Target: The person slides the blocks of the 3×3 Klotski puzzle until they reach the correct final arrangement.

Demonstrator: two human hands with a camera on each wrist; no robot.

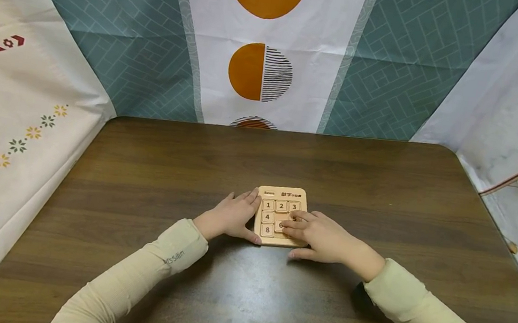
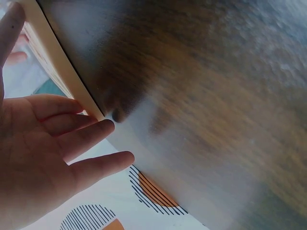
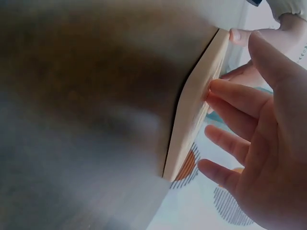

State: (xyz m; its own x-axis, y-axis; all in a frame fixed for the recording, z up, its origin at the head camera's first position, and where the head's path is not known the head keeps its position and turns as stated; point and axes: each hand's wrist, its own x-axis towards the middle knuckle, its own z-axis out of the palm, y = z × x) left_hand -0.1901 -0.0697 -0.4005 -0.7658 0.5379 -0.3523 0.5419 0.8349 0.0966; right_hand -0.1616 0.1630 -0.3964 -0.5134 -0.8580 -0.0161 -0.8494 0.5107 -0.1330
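A light wooden number slide puzzle lies flat on the table, printed lettering along its top strip. Tiles numbered 1, 2, 3, 4, 6 and 8 show, with 5 partly under fingers. The left hand lies along the puzzle's left side, fingers extended at the edge and thumb at the near left corner. The left wrist view shows those fingers beside the wooden side wall. From the right, the right hand reaches over the board, fingertips touching tiles near the 5 and 6. Its palm hides the lower right part, thumb spread toward the near side.
The dark wood-grain table extends around the puzzle on all sides. Behind it hangs a teal and white cloth with orange circles. Patterned white cloths hang at the left and right sides.
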